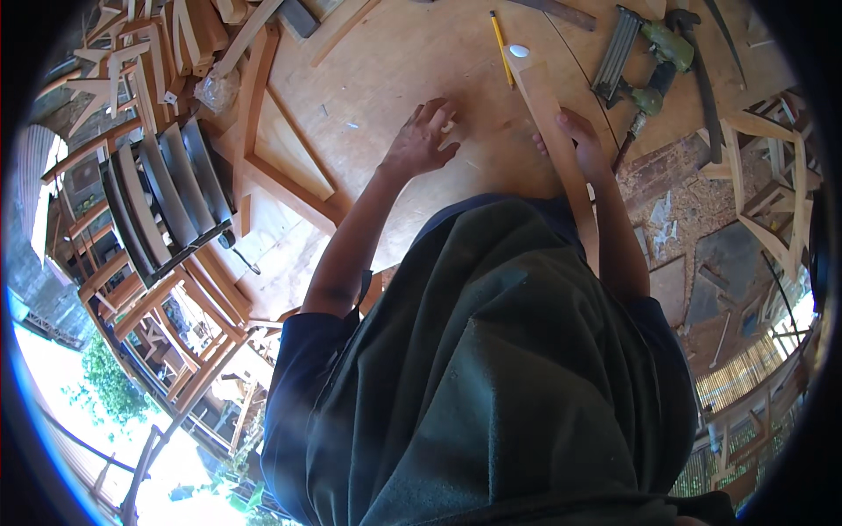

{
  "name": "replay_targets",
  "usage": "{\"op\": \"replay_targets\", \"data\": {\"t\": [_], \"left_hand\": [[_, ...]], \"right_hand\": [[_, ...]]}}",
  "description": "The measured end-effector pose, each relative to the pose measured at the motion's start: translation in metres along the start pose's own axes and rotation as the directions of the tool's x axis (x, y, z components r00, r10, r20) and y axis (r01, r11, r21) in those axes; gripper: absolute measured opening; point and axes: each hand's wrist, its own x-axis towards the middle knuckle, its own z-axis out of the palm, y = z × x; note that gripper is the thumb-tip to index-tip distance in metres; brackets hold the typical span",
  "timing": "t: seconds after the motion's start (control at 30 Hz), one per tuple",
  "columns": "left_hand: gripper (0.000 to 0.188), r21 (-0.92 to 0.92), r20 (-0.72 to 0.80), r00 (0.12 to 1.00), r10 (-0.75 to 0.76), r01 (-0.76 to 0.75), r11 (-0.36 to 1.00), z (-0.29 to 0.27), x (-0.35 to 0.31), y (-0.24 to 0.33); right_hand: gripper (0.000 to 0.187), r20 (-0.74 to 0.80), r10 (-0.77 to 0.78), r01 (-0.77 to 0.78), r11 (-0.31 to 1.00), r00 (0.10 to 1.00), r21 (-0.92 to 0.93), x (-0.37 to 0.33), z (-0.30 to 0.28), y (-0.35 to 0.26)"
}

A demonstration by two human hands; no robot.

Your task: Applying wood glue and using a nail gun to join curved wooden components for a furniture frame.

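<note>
My right hand (581, 145) is closed around a long, slightly curved wooden slat (551, 112), fingers on its left edge. The slat slants from the worktable's (399, 66) middle back toward my body, its near end beside my dark apron (500, 351). Over the table my left hand (423, 140) hovers or rests with fingers loosely bent and apart, holding nothing I can make out. A small white oval (519, 51) lies at the slat's far end; what it is I cannot tell. Just left of it lies a yellow pencil (502, 50).
Right of the slat lies a green nail gun (653, 70) beside a dark curved strip (704, 96). An angled wooden frame (294, 188) sits at left, near a slatted chair back (171, 193) and piled wooden parts (153, 74). Shavings and offcuts litter the right (680, 197).
</note>
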Motion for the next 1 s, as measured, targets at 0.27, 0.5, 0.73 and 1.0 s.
{"op": "replay_targets", "data": {"t": [0.27,0.5,0.73,1.0], "left_hand": [[0.055,-0.141,-0.078,0.996,-0.053,0.041,0.989,0.01,-0.003,-0.006],[0.055,-0.164,-0.117,0.992,-0.042,0.023,0.986,0.007,-0.004,-0.005],[0.053,-0.202,-0.218,0.975,0.051,-0.096,0.975,0.015,-0.003,-0.012],[0.053,-0.174,-0.252,0.966,0.06,-0.106,0.979,0.012,-0.003,-0.008]], "right_hand": [[0.047,-0.011,0.012,-0.012,1.0,1.0,-0.004,0.001,-0.004,0.004],[0.047,0.006,0.003,-0.003,1.0,1.0,-0.007,0.002,-0.007,0.005],[0.045,0.002,0.012,-0.012,1.0,1.0,-0.006,0.003,-0.007,0.004],[0.045,-0.011,0.009,-0.009,1.0,1.0,-0.016,0.003,-0.007,0.003]]}}
